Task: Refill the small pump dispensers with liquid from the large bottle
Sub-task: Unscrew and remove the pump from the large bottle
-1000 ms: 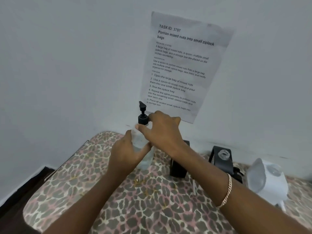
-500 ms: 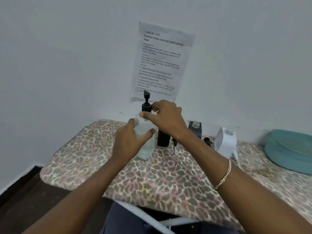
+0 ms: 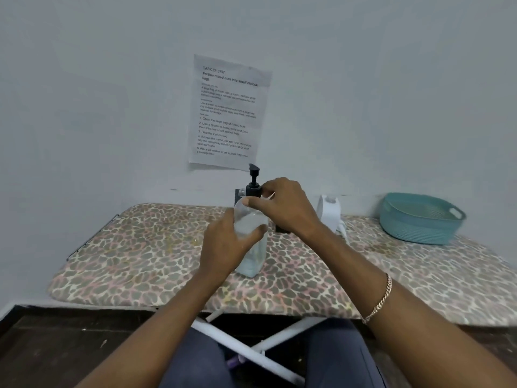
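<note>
Gripping a small clear plastic bottle [image 3: 251, 249] with the left hand [image 3: 223, 246], fingers curled round its middle. Resting its bottom near the middle of a long board with a spotty brown and pink cloth cover [image 3: 140, 261]. Pinching the black pump top [image 3: 253, 189] at its collar with the right hand [image 3: 288, 208]. Wearing a thin gold chain bracelet [image 3: 378, 301] on that wrist. Further back, by the wall: a white plastic dispenser [image 3: 329, 211] and a round teal plastic basket [image 3: 419, 222], well apart. Stuck on the wall above, a printed paper sheet [image 3: 229, 113].
</note>
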